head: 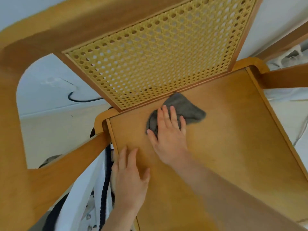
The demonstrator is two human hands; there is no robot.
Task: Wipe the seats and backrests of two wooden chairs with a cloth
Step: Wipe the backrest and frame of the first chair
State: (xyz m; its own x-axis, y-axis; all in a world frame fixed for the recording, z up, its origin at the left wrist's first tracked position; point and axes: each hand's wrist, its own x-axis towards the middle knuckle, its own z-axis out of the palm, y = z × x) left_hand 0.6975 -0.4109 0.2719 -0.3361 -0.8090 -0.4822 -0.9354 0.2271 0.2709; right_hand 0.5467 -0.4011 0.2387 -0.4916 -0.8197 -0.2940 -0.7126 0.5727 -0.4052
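Bright, even daylight; soft focus, wide-angle bending at edges.

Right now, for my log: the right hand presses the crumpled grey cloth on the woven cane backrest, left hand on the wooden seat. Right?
No. In the head view the right hand presses the crumpled grey cloth on the wooden seat, not the woven cane backrest.

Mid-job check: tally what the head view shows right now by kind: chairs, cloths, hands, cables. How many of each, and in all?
Wooden chair: 1
Grey cloth: 1, lying on the chair
Hands: 2, right hand pressing the cloth, left hand flat on the chair
Black cable: 1, behind the chair
Total: 5
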